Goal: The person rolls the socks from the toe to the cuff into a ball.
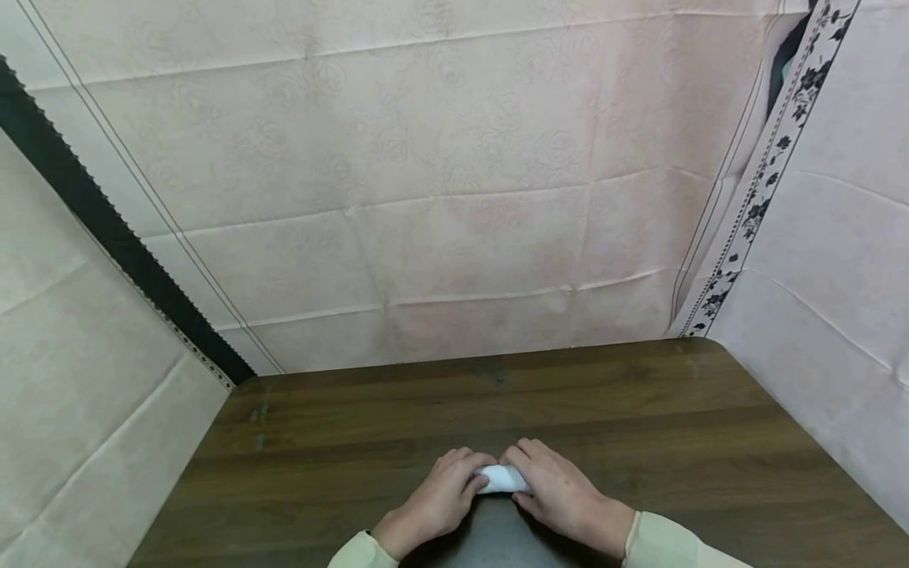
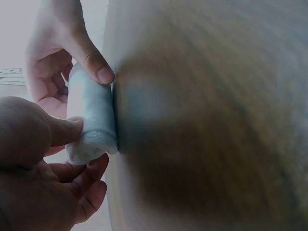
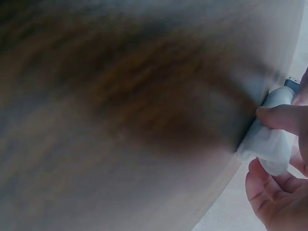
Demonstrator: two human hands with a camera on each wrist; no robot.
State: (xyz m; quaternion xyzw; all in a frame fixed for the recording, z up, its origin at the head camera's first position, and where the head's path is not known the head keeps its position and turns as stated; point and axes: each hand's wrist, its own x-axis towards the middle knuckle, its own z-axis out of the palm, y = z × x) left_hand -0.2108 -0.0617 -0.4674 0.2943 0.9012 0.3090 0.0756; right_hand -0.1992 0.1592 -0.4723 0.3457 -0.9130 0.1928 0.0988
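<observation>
A white roll of ribbed, sock-like cloth (image 1: 503,479) lies on the wooden table near its front, between two hands. Its left end is held by my left hand (image 1: 443,491), thumb on the near side and fingers beyond. My right hand (image 1: 561,491) grips the other end in the same way. In the left wrist view the cloth roll (image 2: 91,115) shows a layered, rounded end, with a thumb pressing its side. A loose fold hangs at the end of the cloth roll (image 3: 269,147) in the right wrist view. Fingertips behind it are partly hidden.
The brown wood-grain table (image 1: 454,402) has rounded far corners. Pale, creased sheeting (image 1: 426,158) hangs behind it and at both sides. A dark strip (image 1: 121,229) runs down the left, and a floral border (image 1: 763,197) down the right.
</observation>
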